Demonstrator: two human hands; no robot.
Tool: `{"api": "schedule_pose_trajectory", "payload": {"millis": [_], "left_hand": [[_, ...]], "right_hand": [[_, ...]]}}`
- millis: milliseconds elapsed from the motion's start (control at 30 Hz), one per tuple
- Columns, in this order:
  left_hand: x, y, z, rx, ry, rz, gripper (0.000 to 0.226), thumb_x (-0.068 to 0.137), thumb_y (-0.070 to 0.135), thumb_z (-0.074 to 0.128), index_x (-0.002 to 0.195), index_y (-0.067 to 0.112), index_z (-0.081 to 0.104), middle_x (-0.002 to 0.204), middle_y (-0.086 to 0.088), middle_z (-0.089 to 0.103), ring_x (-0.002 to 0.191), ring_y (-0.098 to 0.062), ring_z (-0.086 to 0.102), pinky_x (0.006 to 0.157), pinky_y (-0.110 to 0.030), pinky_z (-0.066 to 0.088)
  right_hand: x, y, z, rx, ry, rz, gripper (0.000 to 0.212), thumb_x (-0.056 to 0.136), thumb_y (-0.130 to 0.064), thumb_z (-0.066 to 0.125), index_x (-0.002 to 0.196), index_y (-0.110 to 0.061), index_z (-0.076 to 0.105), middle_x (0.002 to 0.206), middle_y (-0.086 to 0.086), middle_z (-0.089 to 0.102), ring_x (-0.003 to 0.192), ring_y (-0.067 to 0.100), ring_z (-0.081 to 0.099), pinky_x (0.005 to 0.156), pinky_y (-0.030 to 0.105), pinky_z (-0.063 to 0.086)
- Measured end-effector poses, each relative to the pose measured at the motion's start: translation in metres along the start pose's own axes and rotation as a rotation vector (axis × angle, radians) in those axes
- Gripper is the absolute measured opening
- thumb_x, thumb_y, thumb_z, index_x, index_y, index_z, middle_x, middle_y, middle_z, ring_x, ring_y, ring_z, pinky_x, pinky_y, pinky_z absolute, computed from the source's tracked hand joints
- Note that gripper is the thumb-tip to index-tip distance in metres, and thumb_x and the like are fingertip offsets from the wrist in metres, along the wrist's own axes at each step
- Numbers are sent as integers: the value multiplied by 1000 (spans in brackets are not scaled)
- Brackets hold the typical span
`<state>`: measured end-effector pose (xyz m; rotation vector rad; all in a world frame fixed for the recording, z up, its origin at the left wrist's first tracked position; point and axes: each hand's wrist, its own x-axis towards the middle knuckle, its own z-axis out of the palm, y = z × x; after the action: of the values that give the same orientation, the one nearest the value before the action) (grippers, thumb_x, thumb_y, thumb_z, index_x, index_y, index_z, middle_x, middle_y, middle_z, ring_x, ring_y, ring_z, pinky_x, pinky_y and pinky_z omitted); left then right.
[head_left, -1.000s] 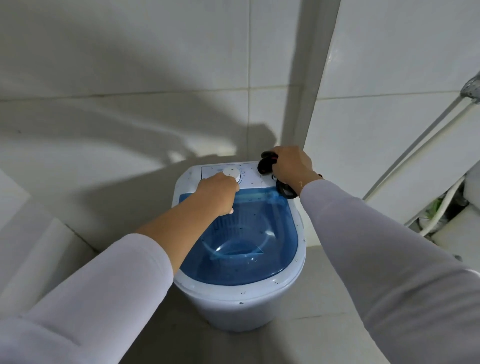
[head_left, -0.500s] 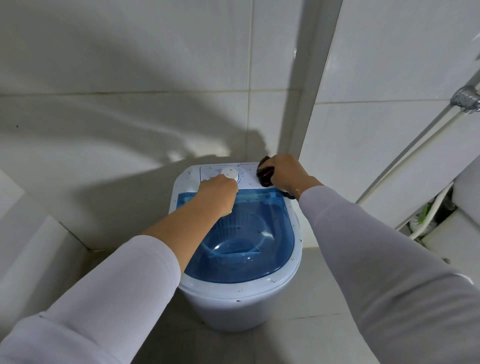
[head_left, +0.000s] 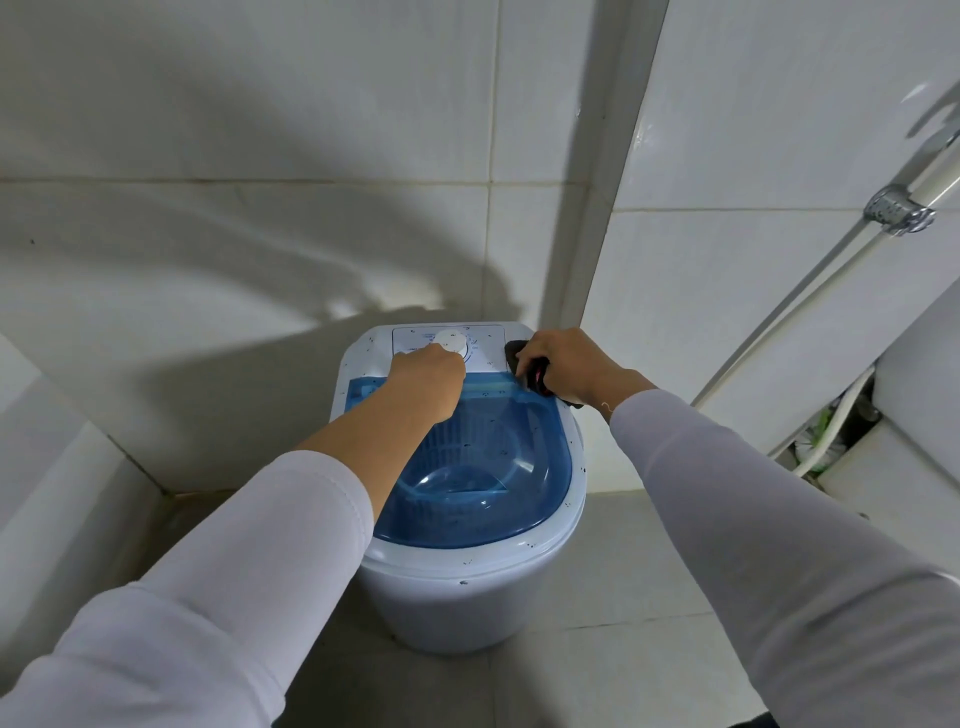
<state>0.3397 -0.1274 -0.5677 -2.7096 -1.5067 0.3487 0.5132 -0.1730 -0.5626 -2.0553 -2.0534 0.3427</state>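
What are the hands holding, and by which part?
The right hand grips a dark object round its middle. The left hand seems to pinch the white dial at its near edge, on the washer.

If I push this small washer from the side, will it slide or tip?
The washer looks plastic, its tub seemingly empty, so probably light. It narrows toward its base, so a high push might tip it.

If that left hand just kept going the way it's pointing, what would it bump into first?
The white dial on the washer's panel: the left hand looks to be touching its edge, though depth is unclear.
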Motion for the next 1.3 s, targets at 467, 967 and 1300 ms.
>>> {"api": "schedule_pose_trajectory", "payload": {"millis": [467,967,1300], "left_hand": [[-4,-3,3,-22,-1,5,46,92,14,57,137,19,47,137,-7,50,124,-24,50,100,-34,40],[-7,0,3,-19,-14,-17,46,92,12,55,137,18,47,134,-8,51,121,-24,51,97,-33,41],[-30,1,-1,-53,114,-88,29,90,22,61,116,11,56,112,-6,59,111,-24,54,94,-35,40]], "right_hand": [[-16,4,8,154,112,133,42,80,12,38,96,-8,72,113,13,65,103,29,57,83,22,41],[-41,0,2,202,79,285,49,76,9,34,95,-14,73,113,14,66,86,22,51,77,24,45],[-84,-11,3,197,37,305,48,77,9,34,96,-12,73,111,13,68,86,22,51,78,26,46]]}}
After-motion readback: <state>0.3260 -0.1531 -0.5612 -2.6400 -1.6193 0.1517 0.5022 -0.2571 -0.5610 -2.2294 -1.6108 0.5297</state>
